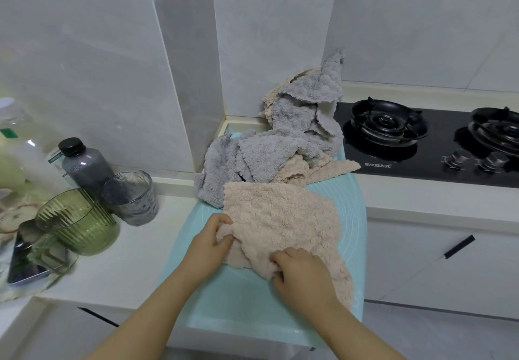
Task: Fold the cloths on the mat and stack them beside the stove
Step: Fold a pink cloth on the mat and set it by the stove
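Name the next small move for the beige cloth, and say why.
Probably draw the hands apart to flatten the beige cloth on the mat: the left hand and right hand each pinch its near edge, which lies bunched between them, too crumpled for a clean fold.

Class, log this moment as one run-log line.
step: fold beige cloth; left hand: grips left corner; right hand: grips front edge; rest: unfolded cloth pile behind, beside stove

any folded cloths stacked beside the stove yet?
No: the grey and beige cloths beside the stove lie in a crumpled heap, none folded.
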Available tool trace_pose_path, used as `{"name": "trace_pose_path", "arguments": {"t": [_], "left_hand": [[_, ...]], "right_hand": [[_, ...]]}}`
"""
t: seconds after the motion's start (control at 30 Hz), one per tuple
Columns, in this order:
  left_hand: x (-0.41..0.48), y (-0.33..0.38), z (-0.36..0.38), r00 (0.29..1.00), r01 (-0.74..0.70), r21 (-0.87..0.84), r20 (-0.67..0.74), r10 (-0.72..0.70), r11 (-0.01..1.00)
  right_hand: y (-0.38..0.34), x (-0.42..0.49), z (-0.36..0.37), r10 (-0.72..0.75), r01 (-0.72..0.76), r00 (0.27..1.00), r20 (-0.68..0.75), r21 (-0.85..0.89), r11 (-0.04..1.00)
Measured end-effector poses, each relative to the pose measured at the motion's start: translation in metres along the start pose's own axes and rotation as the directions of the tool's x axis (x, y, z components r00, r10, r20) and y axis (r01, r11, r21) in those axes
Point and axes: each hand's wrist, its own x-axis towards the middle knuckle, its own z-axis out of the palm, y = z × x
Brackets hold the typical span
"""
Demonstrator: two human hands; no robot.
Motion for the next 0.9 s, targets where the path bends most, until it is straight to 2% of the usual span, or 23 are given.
{"name": "trace_pose_path", "arguments": {"t": [0.1,0.23,0.37,0.47,0.57,0.7,0.8,0.9], "left_hand": [[-0.001,0.002,0.000,0.999,-0.002,-0.063,-0.045,-0.001,0.998],[0.001,0.005,-0.002,0.994,0.072,-0.213,-0.070,-0.089,0.974],[0.006,0.009,-0.004,0.990,0.138,-0.296,0.010,-0.141,0.945],[0.010,0.008,-0.003,0.992,0.123,-0.306,0.049,-0.114,0.944],[0.016,0.004,-0.006,0.995,0.088,-0.300,-0.024,-0.100,0.950],[0.018,-0.001,-0.010,0.996,0.070,-0.257,-0.031,-0.080,0.964],[0.017,-0.003,-0.011,0.997,0.078,-0.275,0.013,-0.077,0.958],[0.013,-0.009,-0.012,0.981,0.187,-0.351,0.021,-0.192,0.917]], "right_hand": [[0.006,-0.003,-0.002,0.043,-0.049,0.996,-0.081,-0.077,0.996],[0.022,-0.010,-0.004,0.184,-0.212,0.955,-0.231,-0.102,0.972],[0.026,-0.011,-0.015,0.370,-0.402,0.876,-0.311,-0.043,0.915],[0.026,-0.012,-0.021,0.458,-0.476,0.835,-0.305,0.017,0.879],[0.032,-0.019,-0.027,0.492,-0.515,0.823,-0.284,-0.007,0.857],[0.039,-0.029,-0.029,0.559,-0.562,0.821,-0.114,0.015,0.827],[0.044,-0.031,-0.026,0.633,-0.621,0.772,-0.057,0.148,0.770],[0.050,-0.032,-0.023,0.695,-0.569,0.715,-0.079,0.513,0.643]]}}
